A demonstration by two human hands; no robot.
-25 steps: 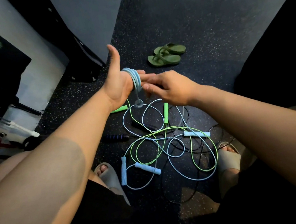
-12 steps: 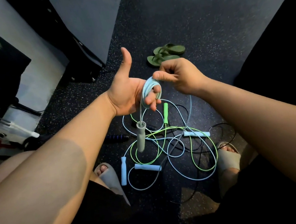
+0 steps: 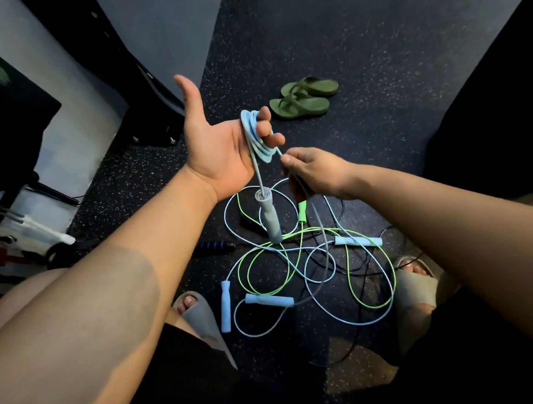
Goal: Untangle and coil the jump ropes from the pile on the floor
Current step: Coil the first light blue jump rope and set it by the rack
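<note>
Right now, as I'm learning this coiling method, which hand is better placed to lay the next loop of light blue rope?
Right, probably. The right hand pinches the free strand beside the light blue coil, which is wound round the left hand; that hand is occupied as the spool.

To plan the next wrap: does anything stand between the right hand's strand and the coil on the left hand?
Nothing visible: the strand runs free from the right hand to the coil on the left hand. Below, it drops into the pile.
</note>
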